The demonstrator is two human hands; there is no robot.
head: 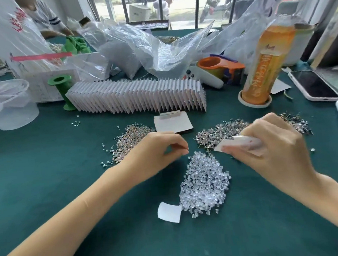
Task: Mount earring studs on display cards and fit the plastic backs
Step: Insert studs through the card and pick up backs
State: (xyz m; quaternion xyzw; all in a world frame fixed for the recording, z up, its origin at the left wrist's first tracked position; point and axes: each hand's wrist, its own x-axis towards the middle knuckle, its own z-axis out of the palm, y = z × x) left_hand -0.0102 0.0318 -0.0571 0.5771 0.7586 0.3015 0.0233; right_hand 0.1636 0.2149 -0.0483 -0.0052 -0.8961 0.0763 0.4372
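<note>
Right hand (274,141) is clamped around a white display card (240,143), held over the stud pile (223,131). Left hand (157,149) has its fingertips pinched together, can't tell on what, just above-left of the clear plastic backs (205,183) heaped on the green worktop (65,156).

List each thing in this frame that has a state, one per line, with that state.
right hand: closed on a display card, blurred
left hand: fingertips pinched; contents too small to tell
clear plastic backs: loose heap
stud piles: loose, unmounted
finished cards: standing in a long fanned row
blank card stack: lying flat
orange bottle: upright
phone: screen dark
</note>
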